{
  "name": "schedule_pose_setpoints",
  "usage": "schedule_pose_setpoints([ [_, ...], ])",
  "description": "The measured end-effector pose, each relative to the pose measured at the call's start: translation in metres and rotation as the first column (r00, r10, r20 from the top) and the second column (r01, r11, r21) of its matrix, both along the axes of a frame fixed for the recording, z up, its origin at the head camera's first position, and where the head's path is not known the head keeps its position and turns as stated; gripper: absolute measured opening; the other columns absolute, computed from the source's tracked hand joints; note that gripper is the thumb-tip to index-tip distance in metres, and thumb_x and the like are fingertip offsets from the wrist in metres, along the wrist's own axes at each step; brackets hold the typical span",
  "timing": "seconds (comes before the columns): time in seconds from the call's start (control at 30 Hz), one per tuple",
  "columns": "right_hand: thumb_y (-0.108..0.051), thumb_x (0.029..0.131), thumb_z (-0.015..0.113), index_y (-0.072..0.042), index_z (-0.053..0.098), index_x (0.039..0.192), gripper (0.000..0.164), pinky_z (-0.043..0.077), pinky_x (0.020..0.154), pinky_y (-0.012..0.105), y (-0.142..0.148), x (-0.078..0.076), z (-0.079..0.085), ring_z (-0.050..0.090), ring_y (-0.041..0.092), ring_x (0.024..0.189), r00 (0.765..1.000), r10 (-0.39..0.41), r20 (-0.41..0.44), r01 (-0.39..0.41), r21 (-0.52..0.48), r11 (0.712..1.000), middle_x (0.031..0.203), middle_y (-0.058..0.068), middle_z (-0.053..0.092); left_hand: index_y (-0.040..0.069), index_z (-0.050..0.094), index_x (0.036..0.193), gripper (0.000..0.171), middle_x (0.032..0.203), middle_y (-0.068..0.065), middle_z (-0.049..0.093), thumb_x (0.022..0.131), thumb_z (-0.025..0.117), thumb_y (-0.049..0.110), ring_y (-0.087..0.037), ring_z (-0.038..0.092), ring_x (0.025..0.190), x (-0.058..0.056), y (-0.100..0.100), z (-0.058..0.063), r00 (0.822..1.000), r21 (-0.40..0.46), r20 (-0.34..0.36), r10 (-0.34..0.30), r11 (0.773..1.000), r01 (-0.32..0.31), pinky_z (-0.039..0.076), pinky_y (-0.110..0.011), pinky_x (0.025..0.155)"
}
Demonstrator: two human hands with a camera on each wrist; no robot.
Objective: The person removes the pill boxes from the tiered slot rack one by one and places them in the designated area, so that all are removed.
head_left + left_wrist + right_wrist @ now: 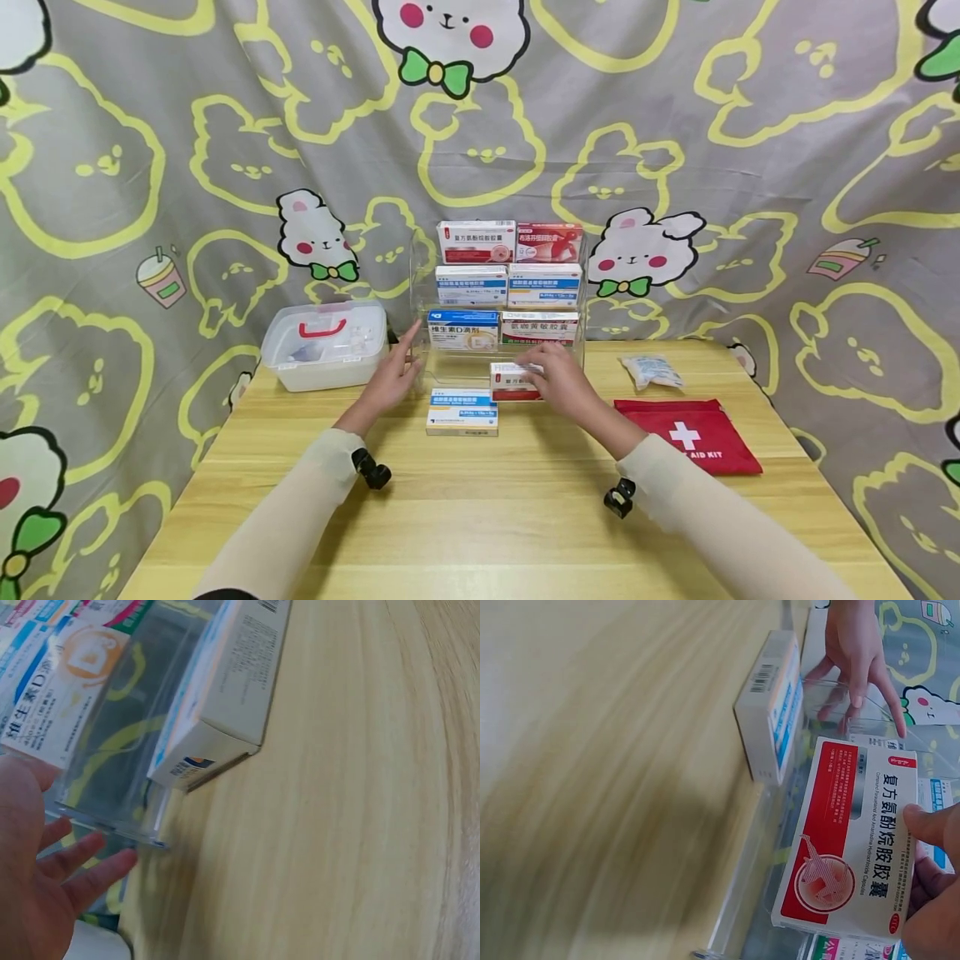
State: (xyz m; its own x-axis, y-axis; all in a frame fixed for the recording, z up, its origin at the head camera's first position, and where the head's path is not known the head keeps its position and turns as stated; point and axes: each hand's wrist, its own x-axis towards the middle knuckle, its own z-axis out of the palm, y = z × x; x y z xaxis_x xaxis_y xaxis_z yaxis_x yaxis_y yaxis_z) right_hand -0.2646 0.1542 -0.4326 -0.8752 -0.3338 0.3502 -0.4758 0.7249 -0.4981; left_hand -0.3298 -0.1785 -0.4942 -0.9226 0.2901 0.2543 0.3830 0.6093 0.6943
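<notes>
My right hand (561,382) pinches a red-and-white medicine box (847,840) by its upper edge, just in front of the lowest tier of a clear tiered display rack (459,367). Straight-fingered, my left hand (392,373) is at the rack's left side, its fingertips at or very near the clear side panel; whether they touch is unclear. A blue-and-white medicine box (462,412) stands at the rack's front left. The rack's upper tiers bear several boxes, among them a vitamin D box (462,330) and a white-and-green box (538,328).
To the left is a clear plastic case (324,350) with a red handle. A red first aid pouch (720,442) lies on the wooden table (480,525) at right, with a small white packet (651,372) behind it. A patterned curtain (525,179) hangs behind.
</notes>
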Motion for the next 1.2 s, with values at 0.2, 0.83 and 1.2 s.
schedule_pose_setpoints([
  [0.2,-0.008,0.092,0.077,-0.006,0.078,0.115,0.024,0.051,0.097,0.050,0.003,0.005,-0.008,0.060,0.033,0.113,0.999,0.009,0.031,-0.009,0.000,1.000,0.115,0.011,0.070,0.032,0.012,0.167,0.072,0.168,-0.018,0.027,0.109,0.052,0.016,-0.051,0.051,0.134,-0.003,0.005,-0.006,0.998,-0.021,-0.021,0.061,0.998,-0.062,0.043,-0.066,0.106],
  [0.83,-0.010,0.096,0.073,-0.010,0.078,0.118,0.022,0.051,0.100,0.050,0.021,0.009,-0.017,0.060,0.029,0.115,0.978,0.033,0.206,-0.033,-0.005,0.999,0.115,0.005,0.072,0.032,0.011,0.166,0.074,0.142,-0.031,0.054,0.107,0.048,0.006,-0.014,0.036,0.046,-0.004,0.007,-0.009,0.999,0.004,0.011,0.053,0.999,-0.053,0.040,-0.031,0.045],
  [1.2,-0.009,0.099,0.068,-0.009,0.078,0.119,0.022,0.054,0.095,0.052,0.029,0.003,-0.025,0.066,0.030,0.107,0.949,0.048,0.311,-0.066,0.048,0.997,0.122,0.009,0.071,0.033,0.009,0.166,0.074,0.060,-0.004,0.041,0.108,0.046,0.008,-0.015,0.040,0.045,-0.003,0.007,-0.009,0.997,-0.014,0.035,0.067,0.998,-0.067,0.041,-0.031,0.046],
])
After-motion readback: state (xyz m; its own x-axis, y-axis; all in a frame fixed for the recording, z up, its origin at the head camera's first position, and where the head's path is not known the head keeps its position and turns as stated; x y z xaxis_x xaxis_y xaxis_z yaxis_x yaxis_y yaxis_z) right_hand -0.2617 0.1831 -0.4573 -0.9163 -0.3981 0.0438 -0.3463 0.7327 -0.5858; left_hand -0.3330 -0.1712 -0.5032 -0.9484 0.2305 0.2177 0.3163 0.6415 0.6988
